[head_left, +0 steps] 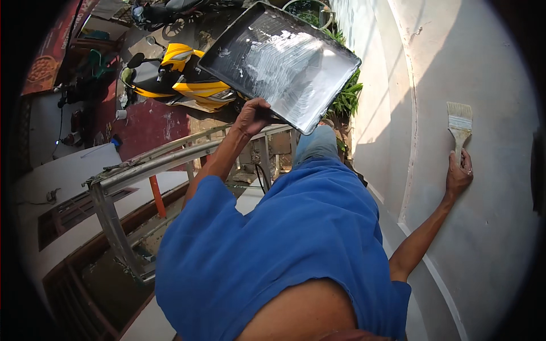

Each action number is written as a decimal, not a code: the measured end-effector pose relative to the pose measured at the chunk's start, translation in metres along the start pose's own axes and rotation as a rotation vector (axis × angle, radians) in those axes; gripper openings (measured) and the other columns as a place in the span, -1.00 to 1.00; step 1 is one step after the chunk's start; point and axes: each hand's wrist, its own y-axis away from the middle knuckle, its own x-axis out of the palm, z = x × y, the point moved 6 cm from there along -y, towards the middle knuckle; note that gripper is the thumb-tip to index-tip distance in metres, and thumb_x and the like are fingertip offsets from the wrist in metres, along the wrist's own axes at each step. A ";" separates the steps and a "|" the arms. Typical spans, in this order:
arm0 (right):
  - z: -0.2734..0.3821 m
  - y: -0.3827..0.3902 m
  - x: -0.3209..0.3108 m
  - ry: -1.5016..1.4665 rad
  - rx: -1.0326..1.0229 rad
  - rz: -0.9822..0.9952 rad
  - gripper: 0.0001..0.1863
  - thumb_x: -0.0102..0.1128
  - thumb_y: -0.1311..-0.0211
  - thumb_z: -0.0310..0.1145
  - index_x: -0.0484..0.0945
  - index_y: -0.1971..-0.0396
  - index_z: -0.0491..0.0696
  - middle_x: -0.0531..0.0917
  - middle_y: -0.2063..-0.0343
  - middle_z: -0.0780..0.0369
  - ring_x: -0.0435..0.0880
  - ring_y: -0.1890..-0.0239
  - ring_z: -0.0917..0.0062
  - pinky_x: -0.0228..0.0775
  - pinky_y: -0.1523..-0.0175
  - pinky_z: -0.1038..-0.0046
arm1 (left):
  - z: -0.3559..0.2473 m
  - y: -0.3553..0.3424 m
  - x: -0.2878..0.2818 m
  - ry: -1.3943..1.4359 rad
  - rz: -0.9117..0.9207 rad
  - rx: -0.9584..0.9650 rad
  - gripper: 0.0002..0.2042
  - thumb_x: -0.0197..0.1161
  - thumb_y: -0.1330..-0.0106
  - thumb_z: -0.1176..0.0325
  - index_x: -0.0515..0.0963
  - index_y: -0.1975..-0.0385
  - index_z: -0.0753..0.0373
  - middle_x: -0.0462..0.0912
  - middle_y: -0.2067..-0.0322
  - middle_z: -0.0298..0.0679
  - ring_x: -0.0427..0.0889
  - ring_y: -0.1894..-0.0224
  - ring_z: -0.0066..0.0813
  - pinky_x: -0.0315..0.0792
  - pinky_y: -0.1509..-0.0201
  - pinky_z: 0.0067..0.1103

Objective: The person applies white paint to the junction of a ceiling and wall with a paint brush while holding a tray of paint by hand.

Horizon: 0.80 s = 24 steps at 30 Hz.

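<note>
My left hand (253,117) grips the near edge of a black paint tray (227,59), holding it out in front of me, tilted. White paint (284,65) is smeared over its ribbed floor and pools toward the lower right corner. Out to the right, my right hand (459,175) is closed round the handle of a flat paintbrush (460,122). The brush points away from me, its pale bristles against or just in front of the pale wall (489,227); whether they touch, I cannot tell. Part of the left hand's fingers is hidden beneath the tray.
A metal ladder or scaffold frame (153,166) stands at my left, close to my left arm. Beyond it, lower down, a yellow and black motorbike (199,91) is parked. Green plants (347,99) grow along the wall's foot. A raised ridge (410,113) runs along the wall.
</note>
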 end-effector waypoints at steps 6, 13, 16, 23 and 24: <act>-0.032 -0.026 0.011 -0.152 -0.046 0.075 -0.65 0.22 -0.02 -0.36 0.49 0.21 -0.25 0.60 0.42 0.17 0.53 0.38 0.55 0.35 0.23 0.57 | 0.004 -0.010 -0.017 -0.065 0.000 0.118 -0.97 0.10 0.07 0.50 0.42 0.67 0.25 0.41 0.56 -0.25 0.43 0.43 -0.39 0.39 0.18 -0.23; -0.025 -0.047 0.016 -0.318 -0.043 0.096 -0.71 0.22 -0.04 -0.42 0.49 0.23 -0.23 0.41 0.67 0.40 0.21 0.69 0.81 -0.02 0.62 0.70 | 0.014 -0.007 -0.015 -0.002 0.019 0.106 -0.91 0.11 0.09 0.53 0.45 0.54 0.33 0.51 0.46 -0.18 0.52 0.37 -0.32 0.41 0.12 -0.21; -0.026 -0.051 0.016 -0.352 -0.040 0.109 -0.72 0.21 -0.05 -0.41 0.49 0.25 -0.23 0.40 0.67 0.42 0.21 0.69 0.82 -0.01 0.62 0.70 | 0.013 -0.007 -0.014 -0.032 0.015 0.158 -0.90 0.11 0.08 0.51 0.46 0.53 0.34 0.52 0.44 -0.16 0.53 0.36 -0.32 0.41 0.12 -0.20; -0.041 -0.058 0.028 -0.305 0.000 0.112 -0.82 0.16 -0.10 -0.42 0.48 0.30 -0.16 0.31 0.72 0.46 0.14 0.71 0.83 -0.07 0.63 0.70 | 0.014 -0.017 -0.035 -0.014 0.010 0.155 -0.86 0.10 0.12 0.54 0.46 0.50 0.35 0.52 0.46 -0.18 0.54 0.37 -0.33 0.43 0.12 -0.28; -0.049 -0.058 0.028 -0.291 0.006 0.116 -0.83 0.15 -0.10 -0.43 0.48 0.31 -0.16 0.30 0.72 0.46 0.14 0.71 0.83 -0.07 0.64 0.70 | 0.013 -0.023 -0.042 -0.014 -0.005 0.143 -0.89 0.10 0.11 0.54 0.46 0.53 0.34 0.51 0.46 -0.18 0.53 0.38 -0.33 0.43 0.14 -0.29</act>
